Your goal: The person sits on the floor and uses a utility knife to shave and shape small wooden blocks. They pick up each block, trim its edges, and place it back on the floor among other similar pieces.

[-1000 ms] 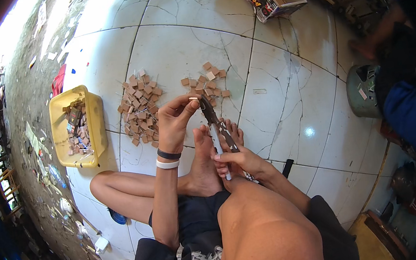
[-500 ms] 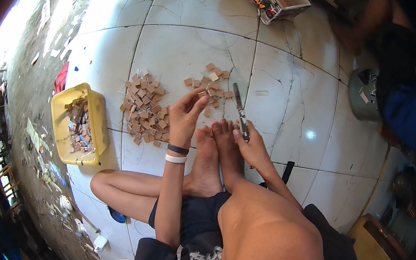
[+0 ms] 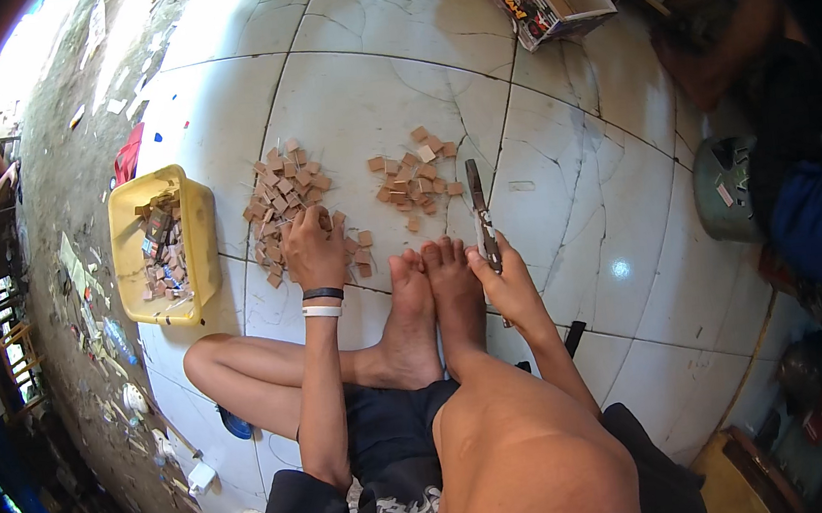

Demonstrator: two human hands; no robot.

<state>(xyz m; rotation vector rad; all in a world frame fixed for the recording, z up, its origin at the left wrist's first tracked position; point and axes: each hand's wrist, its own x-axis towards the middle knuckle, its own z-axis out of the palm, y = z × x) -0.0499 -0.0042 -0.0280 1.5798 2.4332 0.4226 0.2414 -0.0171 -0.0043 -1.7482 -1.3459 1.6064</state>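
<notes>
My left hand [image 3: 313, 251], with a black and a white band on its wrist, reaches down into a pile of small brown square blocks [image 3: 280, 185]. Its fingers are curled among the blocks and their tips are hidden. Thin pale pins or wires stick out of many blocks in this pile. My right hand [image 3: 510, 286] is closed round a long, dark, worn metal tool [image 3: 475, 196], whose exact kind I cannot make out; it points away from me. Left of the tool lies a smaller group of similar brown blocks [image 3: 411, 183], beyond my bare feet [image 3: 453, 277].
A yellow plastic basin [image 3: 200, 247] with blocks and scraps stands at the left. Farther left is a littered dirt floor [image 3: 83, 239]. An open printed carton [image 3: 545, 6] lies at the far right on the cracked white tiles. At the right are a grey-green tub [image 3: 723, 207] and another person's limb [image 3: 728, 58].
My left hand has moved left from beside the smaller group down onto the larger pile. My right hand still holds the tool in nearly the same place.
</notes>
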